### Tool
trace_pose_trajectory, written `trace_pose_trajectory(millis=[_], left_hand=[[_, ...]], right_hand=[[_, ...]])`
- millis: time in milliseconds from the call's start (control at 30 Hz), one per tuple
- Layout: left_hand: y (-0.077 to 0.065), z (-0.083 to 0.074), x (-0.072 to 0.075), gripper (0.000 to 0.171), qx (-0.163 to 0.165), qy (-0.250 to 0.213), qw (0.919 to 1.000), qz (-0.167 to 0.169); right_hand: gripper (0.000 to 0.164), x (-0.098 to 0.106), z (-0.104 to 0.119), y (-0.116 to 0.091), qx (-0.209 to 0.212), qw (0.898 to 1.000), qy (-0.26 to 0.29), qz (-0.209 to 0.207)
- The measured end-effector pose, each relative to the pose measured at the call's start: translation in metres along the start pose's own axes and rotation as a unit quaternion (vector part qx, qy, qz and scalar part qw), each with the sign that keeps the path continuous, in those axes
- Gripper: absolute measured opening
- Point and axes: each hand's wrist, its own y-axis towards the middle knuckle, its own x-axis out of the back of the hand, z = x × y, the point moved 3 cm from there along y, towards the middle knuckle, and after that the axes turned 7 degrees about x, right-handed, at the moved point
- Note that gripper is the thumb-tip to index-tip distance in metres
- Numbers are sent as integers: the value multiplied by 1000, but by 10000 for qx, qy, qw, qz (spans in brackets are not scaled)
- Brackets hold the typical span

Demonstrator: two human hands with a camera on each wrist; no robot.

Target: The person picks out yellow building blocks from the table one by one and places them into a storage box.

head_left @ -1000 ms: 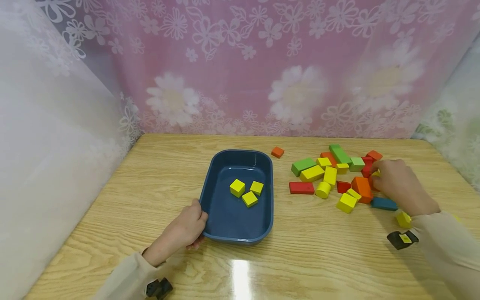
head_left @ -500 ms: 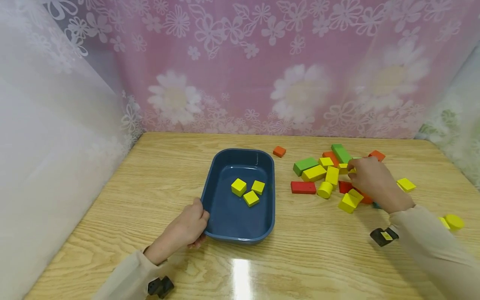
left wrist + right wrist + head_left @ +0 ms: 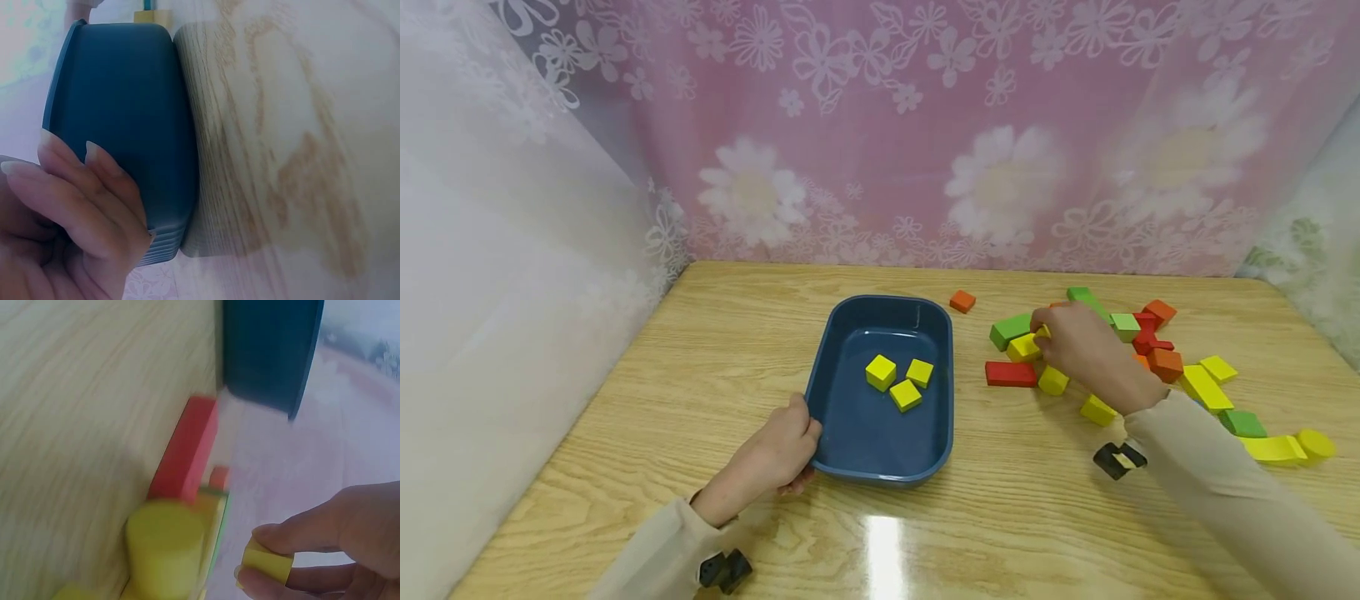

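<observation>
A deep blue rectangular dish (image 3: 880,442) stands on the wooden table, with three yellow blocks (image 3: 881,372) inside. At its near left side, my left hand (image 3: 782,446) holds the rim; the left wrist view shows several fingers (image 3: 106,200) along the outer wall. My right hand (image 3: 1086,350) pinches a small yellow block (image 3: 267,561) between thumb and fingertips, over the left part of a scattered block pile. Close to it lie a yellow cylinder (image 3: 165,550), a red rectangular block (image 3: 1010,374) and a green block (image 3: 1011,331). My right hand hides part of the pile.
More blocks lie to the right, among them an orange block (image 3: 1166,365), a long yellow block (image 3: 1206,389) and a yellow round block (image 3: 1315,444). A lone orange block (image 3: 962,302) sits beyond the dish's far right corner. A pink floral curtain (image 3: 865,150) hangs behind the table.
My right hand has moved left across the pile with the yellow block, uncovering blocks on the right. My left hand and the dish have stayed in place.
</observation>
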Motion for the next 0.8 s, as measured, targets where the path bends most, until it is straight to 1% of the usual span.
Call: trace_pose_trajectory(millis=[233,333,500,633,700,800], left_hand=[[1,0,-1,54,19,18,10000,-4],[1,-1,0,52,15,63,10000,-44],[1,-2,0,51,62,83,9999,-56],[1,-3,0,51,92,70,9999,-38],[1,-3,0,51,95,72,9999,-41],[0,-3,0,49,83,64,9999,-74]], right_hand=[[15,-6,36,12,387,9992,30,46],[16,-5,52,15,554,9985,31,-39],[15,-2,75,19,910,9954,-156,-243],[17,-1,92,22,1132,9928,-287,-283],[17,-2,101,24,1315,9903,-356,-263],[16,-5,114,25,1728,9828,-599,-255]])
